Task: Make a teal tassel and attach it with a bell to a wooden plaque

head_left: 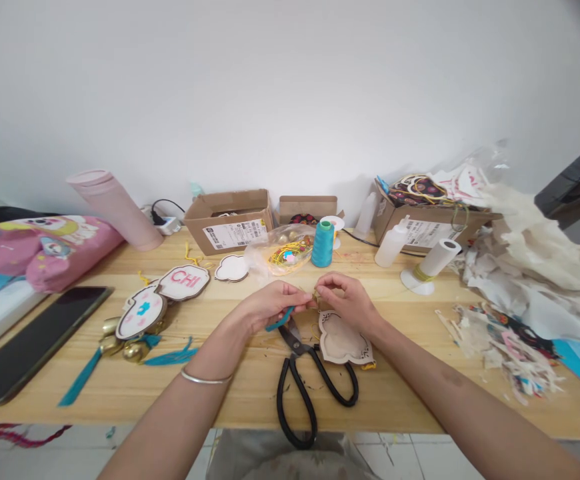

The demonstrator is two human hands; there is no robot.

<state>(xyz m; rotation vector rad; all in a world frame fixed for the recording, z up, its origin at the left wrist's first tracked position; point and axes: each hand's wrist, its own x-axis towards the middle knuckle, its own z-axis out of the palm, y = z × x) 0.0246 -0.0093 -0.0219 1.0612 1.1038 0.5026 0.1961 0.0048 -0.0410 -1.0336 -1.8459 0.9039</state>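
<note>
My left hand (275, 303) is closed in a pinch, with a short teal strand (280, 320), perhaps a tassel, sticking out below its fingers. My right hand (346, 299) pinches a thin yellow cord (315, 298) close to the left fingertips. Just below it lies a wooden plaque (344, 339) with a scalloped frame, the cord running toward its top. Black-handled scissors (297, 348) rest between my forearms, partly under the plaque. Finished-looking plaques, one lettered CHI (183, 283), lie at left with gold bells (136, 350) and teal tassels (83, 377).
Along the wall stand cardboard boxes (230, 220), a teal thread spool (323, 245), a squeeze bottle (393, 243) and a white roll (435, 260). Fabric scraps (510, 347) pile up at right. A phone (35, 340) and a pink tumbler (115, 207) are at left.
</note>
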